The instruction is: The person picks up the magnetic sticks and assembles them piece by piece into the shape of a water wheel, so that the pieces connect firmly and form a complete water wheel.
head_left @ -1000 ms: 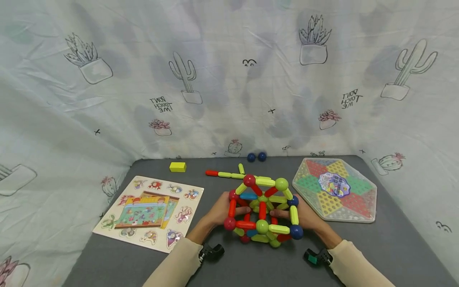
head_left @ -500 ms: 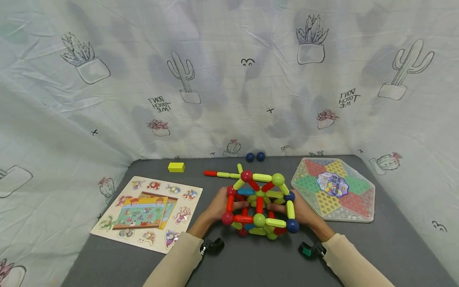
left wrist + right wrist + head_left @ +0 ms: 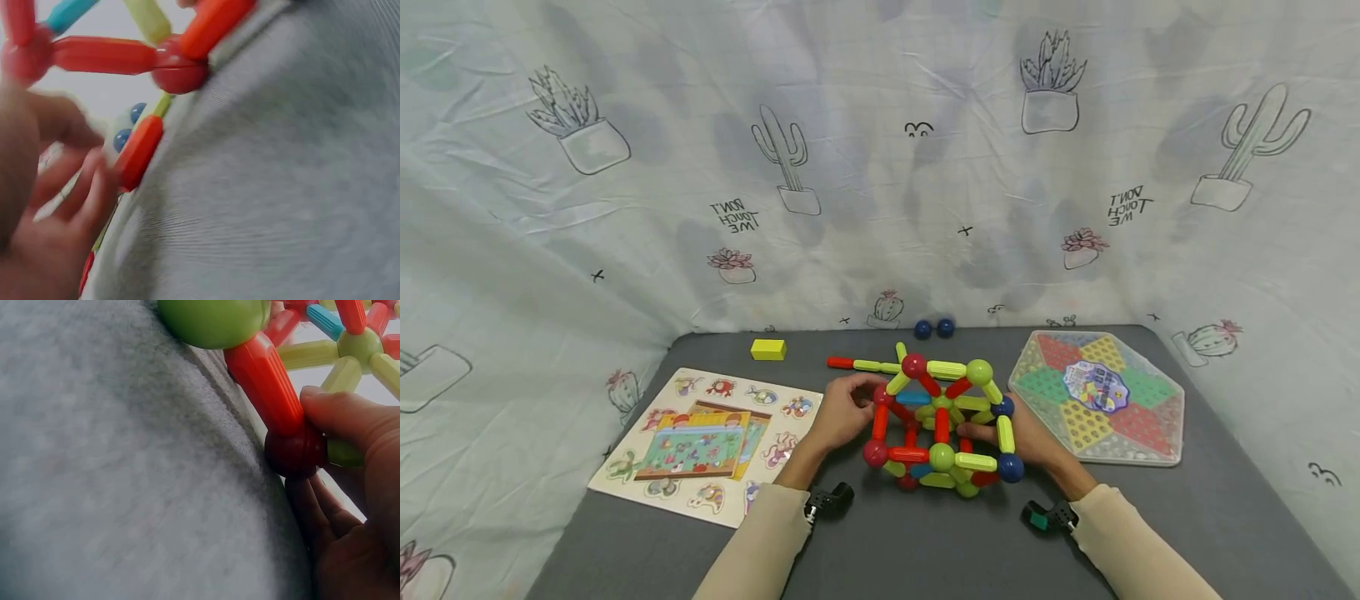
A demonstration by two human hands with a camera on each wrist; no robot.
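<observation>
A magnetic ball-and-stick structure (image 3: 942, 457) of red, green, yellow, light-blue and dark-blue pieces stands on the grey surface between both hands. My right hand (image 3: 1030, 437) grips its right side. In the right wrist view the thumb lies above a dark red ball (image 3: 294, 452) and a green stick, with fingers below. To the structure's left, my left hand (image 3: 842, 414) has loosely bent fingers and holds nothing. The left wrist view shows its fingers (image 3: 94, 194), blurred, close beneath a red ball and red stick (image 3: 103, 55).
Behind the structure lies a line of red and yellow sticks (image 3: 872, 366), with two dark-blue balls (image 3: 922, 329) farther back. A yellow block (image 3: 768, 350) is at back left. A puzzle board (image 3: 733, 510) with picture cards (image 3: 688, 446) lies left, a hexagonal Chinese checkers board (image 3: 1112, 417) right.
My left hand has let go of the structure and moved left, its fingers out from among the sticks. The right hand keeps its grip; the structure stays nearly in place.
</observation>
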